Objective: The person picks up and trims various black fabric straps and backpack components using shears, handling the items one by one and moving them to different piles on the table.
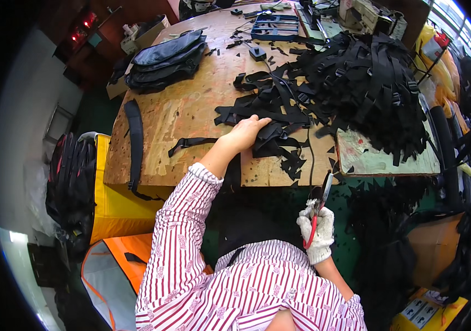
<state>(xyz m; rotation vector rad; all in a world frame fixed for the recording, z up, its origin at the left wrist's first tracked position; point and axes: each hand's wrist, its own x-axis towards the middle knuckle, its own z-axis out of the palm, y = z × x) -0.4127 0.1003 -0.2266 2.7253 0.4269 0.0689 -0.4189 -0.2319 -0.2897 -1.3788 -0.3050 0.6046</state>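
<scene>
My bare left hand (244, 133) reaches across the wooden table onto a loose heap of black webbing straps (268, 111). Its fingers touch the straps, but whether they pinch one is hidden under the hand. Near the table's front edge, my right hand (320, 231) in a white knit glove holds scissors (313, 229) with red handles, blades pointing up and away from me. One strap (190, 142) with a small buckle lies left of my left wrist. Cut black scraps (292, 165) are scattered between my hands.
A big pile of black straps with buckles (368, 82) covers a pale board (384, 159) at right. Stacked black fabric panels (167, 60) and a padded shoulder strap (135, 140) lie left. A cable (310, 157) crosses the table (169, 111). A blue tray (275, 25) stands farther back.
</scene>
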